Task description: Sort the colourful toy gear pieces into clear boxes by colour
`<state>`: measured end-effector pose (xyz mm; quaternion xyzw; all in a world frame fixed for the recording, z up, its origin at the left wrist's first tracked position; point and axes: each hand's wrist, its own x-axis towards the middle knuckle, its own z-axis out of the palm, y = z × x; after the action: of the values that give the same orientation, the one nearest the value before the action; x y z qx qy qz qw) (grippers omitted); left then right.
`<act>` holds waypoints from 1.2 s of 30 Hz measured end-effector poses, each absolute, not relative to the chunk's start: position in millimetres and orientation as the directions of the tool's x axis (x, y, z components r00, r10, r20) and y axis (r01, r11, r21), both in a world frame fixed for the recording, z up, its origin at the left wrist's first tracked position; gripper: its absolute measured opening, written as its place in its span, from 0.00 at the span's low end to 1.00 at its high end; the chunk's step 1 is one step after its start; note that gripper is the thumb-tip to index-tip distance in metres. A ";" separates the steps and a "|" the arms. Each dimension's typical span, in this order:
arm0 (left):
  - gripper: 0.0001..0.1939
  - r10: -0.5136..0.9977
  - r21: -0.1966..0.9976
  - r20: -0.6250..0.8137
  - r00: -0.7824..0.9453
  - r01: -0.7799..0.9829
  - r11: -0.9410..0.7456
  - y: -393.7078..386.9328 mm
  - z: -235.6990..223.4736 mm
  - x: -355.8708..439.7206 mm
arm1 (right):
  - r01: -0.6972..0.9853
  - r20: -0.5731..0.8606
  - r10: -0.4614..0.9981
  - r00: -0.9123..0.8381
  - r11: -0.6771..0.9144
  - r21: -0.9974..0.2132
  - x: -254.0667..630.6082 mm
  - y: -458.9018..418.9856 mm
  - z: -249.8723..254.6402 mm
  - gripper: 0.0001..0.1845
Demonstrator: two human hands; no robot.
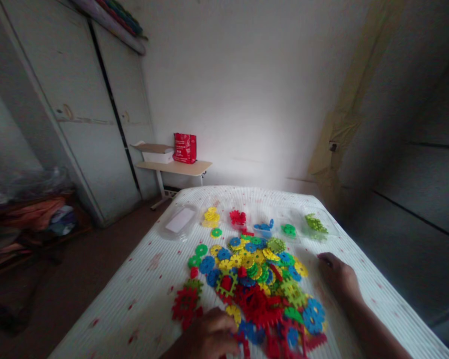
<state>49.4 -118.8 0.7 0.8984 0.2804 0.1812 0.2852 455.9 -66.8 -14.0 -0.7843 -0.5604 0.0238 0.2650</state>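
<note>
The pile of gears (258,279) lies in the middle of the bed (142,299), toward its near edge. The left hand (209,339) rests curled on the pile's near-left side, nearer than the right hand (336,276), which lies flat, holding nothing, beside the pile's right edge.

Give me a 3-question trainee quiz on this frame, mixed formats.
1. True or false: the left hand rests at the near edge of the heap of coloured plastic gear pieces.
2. Which lies nearest the right hand? A) red bag B) the heap C) white box
3. Fill in: the clear plastic tray of red pieces sits ____ the heap.

Key: 1 true; 2 B; 3 beyond.
</note>
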 end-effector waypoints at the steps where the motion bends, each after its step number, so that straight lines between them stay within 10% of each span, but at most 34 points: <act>1: 0.11 0.642 0.604 0.239 0.728 0.406 -0.686 -116.4 9.6 51.9 | 0.866 0.256 0.892 0.373 -0.236 -0.440 455.7 -66.8 -13.8 0.18; 16: 0.14 0.663 0.352 0.330 0.672 0.564 -0.747 -100.8 12.0 93.2 | 0.863 0.272 0.889 0.369 -0.218 -0.456 449.0 -68.6 -6.5 0.18; 22: 0.13 0.761 0.556 0.413 0.500 0.524 -0.646 -89.4 14.3 98.5 | 0.876 0.271 0.891 0.364 -0.229 -0.425 452.1 -67.3 -11.1 0.17; 27: 0.13 0.967 0.879 0.217 0.130 0.405 -0.252 -44.6 27.7 93.3 | 0.879 0.261 0.894 0.364 -0.237 -0.414 453.3 -67.5 -12.3 0.18; 36: 0.15 0.953 0.795 0.303 0.017 0.547 -0.263 51.0 75.1 116.5 | 0.877 0.279 0.896 0.346 -0.203 -0.436 453.5 -66.8 -13.2 0.18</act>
<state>116.5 51.0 75.1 0.6717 0.5582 0.4245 0.2389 453.5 -66.8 -13.2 -0.7753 -0.5715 0.0178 0.2683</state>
